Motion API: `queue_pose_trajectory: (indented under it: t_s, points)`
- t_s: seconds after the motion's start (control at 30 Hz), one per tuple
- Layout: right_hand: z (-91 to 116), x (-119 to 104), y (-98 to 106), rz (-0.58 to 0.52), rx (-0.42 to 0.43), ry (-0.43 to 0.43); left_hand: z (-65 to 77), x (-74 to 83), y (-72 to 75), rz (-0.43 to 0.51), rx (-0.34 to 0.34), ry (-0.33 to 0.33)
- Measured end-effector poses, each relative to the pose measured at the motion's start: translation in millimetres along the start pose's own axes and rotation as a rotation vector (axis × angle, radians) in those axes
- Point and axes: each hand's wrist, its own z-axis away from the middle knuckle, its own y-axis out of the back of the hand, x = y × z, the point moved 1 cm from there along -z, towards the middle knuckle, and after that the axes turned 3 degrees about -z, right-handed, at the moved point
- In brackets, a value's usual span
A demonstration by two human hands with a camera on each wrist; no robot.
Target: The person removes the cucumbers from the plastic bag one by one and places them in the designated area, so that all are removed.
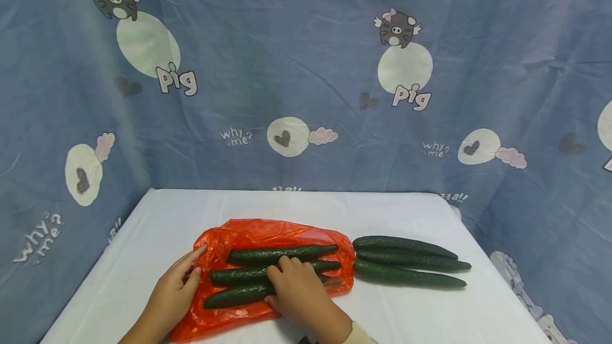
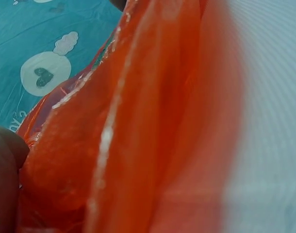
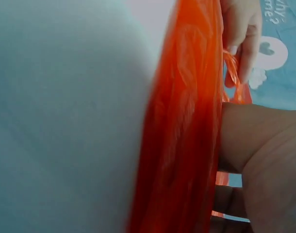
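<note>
Three dark green cucumbers lie side by side on a red plastic bag in the head view: a far cucumber, a middle cucumber and a near cucumber. My right hand grips the near one, its thumb at the near side and its fingers reaching over toward the middle one. At the bag's left side, my left hand pinches the plastic; the right wrist view also shows this left hand on the bag's edge. Crumpled red plastic fills the left wrist view and hides the cucumbers there.
Right of the bag, three more cucumbers lie close together, their left ends against its edge. White cloth covers the table. A blue printed curtain hangs behind and along both sides.
</note>
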Motion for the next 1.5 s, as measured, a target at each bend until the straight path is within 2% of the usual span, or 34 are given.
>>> queue_pose_trajectory:
  t_s: [0.2, 0.47, 0.77, 1.13, 1.37, 1.5]
  points:
    - [4.0, -4.6, -5.7, 0.064, 0.011, 0.013, -0.2, 0.3, -1.1, -0.003, 0.012, -0.017]
    - [5.4, -5.7, -7.9, 0.07, 0.041, 0.051, 0.4, -3.0, -1.6, 0.001, 0.018, -0.023]
    - [6.6, -2.5, -8.7, 0.009, 0.009, 0.071, 0.8, -3.2, -2.2, 0.004, -0.015, 0.021]
    - [5.8, 6.4, -5.8, -0.048, 0.024, 0.136, -0.9, -3.4, -1.7, -0.008, -0.008, 0.006]
    - [4.1, 12.6, 0.2, -0.154, -0.055, 0.111, -0.5, -2.3, -0.7, -0.013, 0.015, -0.017]
    - [5.0, 14.2, 3.2, -0.181, -0.072, 0.106, 0.1, -2.9, -0.6, -0.013, 0.019, -0.026]
